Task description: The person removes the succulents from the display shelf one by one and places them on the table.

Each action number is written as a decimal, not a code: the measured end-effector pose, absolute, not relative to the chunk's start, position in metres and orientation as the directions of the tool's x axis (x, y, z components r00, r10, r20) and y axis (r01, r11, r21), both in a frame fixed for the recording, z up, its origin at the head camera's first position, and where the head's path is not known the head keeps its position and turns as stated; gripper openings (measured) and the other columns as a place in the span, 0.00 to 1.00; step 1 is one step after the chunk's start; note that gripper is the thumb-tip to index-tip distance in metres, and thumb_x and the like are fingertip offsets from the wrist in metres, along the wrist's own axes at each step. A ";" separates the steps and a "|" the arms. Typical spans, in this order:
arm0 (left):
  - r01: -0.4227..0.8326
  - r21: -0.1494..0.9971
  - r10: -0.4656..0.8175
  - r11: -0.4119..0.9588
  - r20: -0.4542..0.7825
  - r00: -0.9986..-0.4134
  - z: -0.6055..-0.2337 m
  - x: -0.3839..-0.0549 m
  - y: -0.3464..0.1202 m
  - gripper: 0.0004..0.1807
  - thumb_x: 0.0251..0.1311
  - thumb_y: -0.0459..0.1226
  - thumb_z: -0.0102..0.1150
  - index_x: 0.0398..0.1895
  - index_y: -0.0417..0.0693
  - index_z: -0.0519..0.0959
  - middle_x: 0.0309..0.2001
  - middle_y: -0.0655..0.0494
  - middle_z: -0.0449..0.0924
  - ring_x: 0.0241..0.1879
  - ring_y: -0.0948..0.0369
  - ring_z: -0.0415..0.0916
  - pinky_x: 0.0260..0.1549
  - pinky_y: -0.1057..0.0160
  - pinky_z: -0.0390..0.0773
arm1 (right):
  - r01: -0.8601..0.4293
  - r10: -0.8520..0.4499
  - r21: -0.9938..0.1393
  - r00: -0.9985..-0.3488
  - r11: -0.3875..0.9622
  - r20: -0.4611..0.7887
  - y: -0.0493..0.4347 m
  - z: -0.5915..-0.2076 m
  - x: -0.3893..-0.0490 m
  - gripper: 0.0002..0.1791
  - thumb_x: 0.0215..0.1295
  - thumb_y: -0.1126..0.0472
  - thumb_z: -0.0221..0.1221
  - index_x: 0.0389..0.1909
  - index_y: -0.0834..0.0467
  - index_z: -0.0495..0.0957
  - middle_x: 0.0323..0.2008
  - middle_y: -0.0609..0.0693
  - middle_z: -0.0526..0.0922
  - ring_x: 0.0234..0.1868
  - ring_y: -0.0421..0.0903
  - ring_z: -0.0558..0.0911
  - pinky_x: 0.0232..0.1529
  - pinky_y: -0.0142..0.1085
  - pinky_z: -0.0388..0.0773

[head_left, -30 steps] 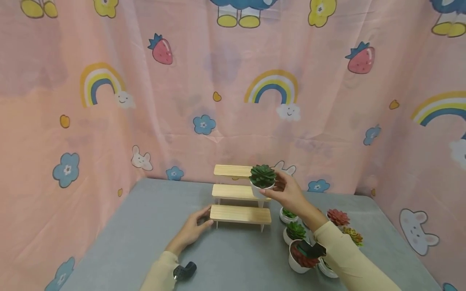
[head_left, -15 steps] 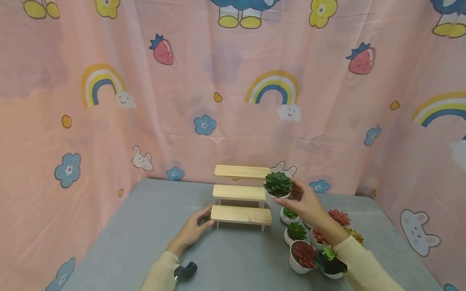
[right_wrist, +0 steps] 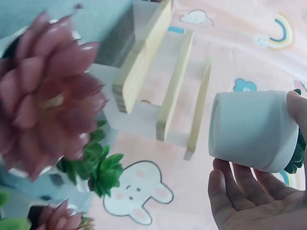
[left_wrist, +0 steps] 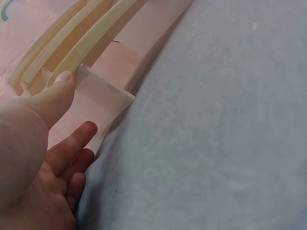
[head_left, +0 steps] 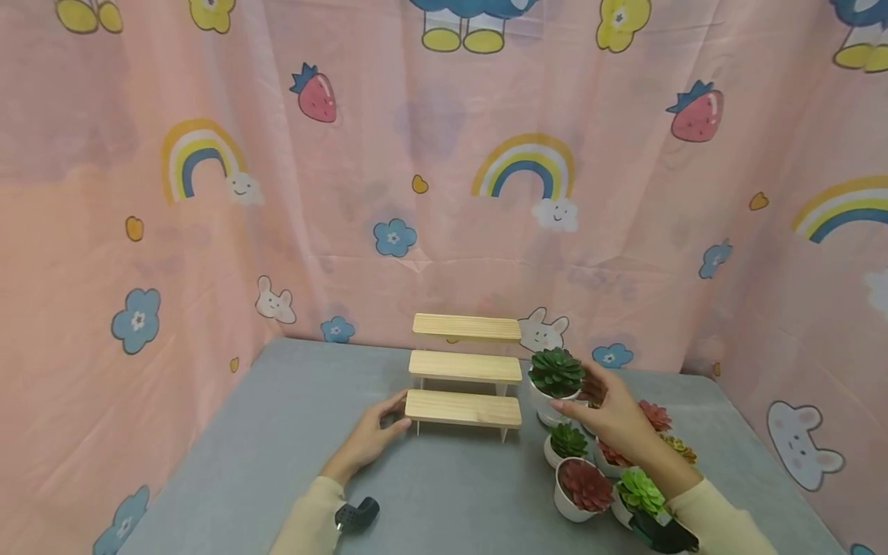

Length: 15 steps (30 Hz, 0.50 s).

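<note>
My right hand (head_left: 613, 412) holds a dark green potted succulent (head_left: 557, 374) by its white pot, thumb in front and fingers behind. In the right wrist view that smooth white pot (right_wrist: 252, 129) lies sideways across the picture above my fingers. A three-step wooden display stand (head_left: 463, 407) stands left of it, its boards bare. At the stand's left end is my left hand (head_left: 368, 439). The left wrist view shows its thumb (left_wrist: 62, 88) on the end of the lowest board and the other fingers relaxed beside the whitish side panel (left_wrist: 91, 96).
Several potted succulents crowd the right of the grey table (head_left: 277, 447): a dark red one (head_left: 584, 484), a small green one (head_left: 567, 441), a bright green one (head_left: 640, 489) and others partly behind my right arm. A pink patterned curtain (head_left: 416, 285) hangs behind.
My right hand has carried the dark green potted succulent from in front of the stand to the right and lower, over the back of the pot group. My left hand stays at the stand.
</note>
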<state>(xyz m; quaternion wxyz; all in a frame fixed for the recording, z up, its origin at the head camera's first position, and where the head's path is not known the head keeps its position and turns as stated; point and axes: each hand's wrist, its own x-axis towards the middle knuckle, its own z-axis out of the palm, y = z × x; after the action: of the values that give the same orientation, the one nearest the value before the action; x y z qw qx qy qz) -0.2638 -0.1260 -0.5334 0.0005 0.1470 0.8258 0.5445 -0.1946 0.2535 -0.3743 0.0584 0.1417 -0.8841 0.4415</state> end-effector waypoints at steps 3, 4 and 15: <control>0.239 0.900 0.242 0.364 0.157 -0.958 -0.534 -0.264 -0.126 0.34 0.67 0.46 0.62 0.75 0.50 0.68 0.62 0.46 0.80 0.69 0.44 0.70 0.71 0.35 0.60 | -0.271 -0.177 -0.758 -0.963 0.593 0.205 0.261 -0.377 -0.190 0.48 0.67 0.55 0.66 0.77 0.70 0.50 0.71 0.75 0.64 0.66 0.71 0.73 0.60 0.60 0.76; 0.239 0.901 0.244 0.362 0.157 -0.957 -0.533 -0.264 -0.126 0.34 0.67 0.46 0.62 0.75 0.50 0.67 0.62 0.46 0.80 0.69 0.44 0.70 0.71 0.35 0.60 | -0.257 -0.167 -0.757 -0.966 0.600 0.195 0.263 -0.377 -0.188 0.49 0.67 0.55 0.66 0.77 0.71 0.49 0.71 0.76 0.64 0.66 0.71 0.73 0.60 0.60 0.76; 0.248 0.904 0.257 0.348 0.162 -0.953 -0.532 -0.264 -0.128 0.33 0.67 0.44 0.62 0.74 0.49 0.68 0.62 0.45 0.80 0.69 0.44 0.70 0.70 0.35 0.61 | -0.194 -0.133 -0.774 -0.981 0.603 0.143 0.291 -0.385 -0.175 0.49 0.70 0.54 0.62 0.78 0.73 0.44 0.72 0.80 0.57 0.67 0.76 0.69 0.62 0.64 0.72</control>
<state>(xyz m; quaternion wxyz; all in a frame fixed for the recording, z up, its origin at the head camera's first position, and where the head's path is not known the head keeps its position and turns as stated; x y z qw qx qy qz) -0.2645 -0.1275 -0.5323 0.0040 0.1536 0.8211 0.5498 -0.1746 0.2912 -0.3848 0.0353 0.0913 -0.8946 0.4359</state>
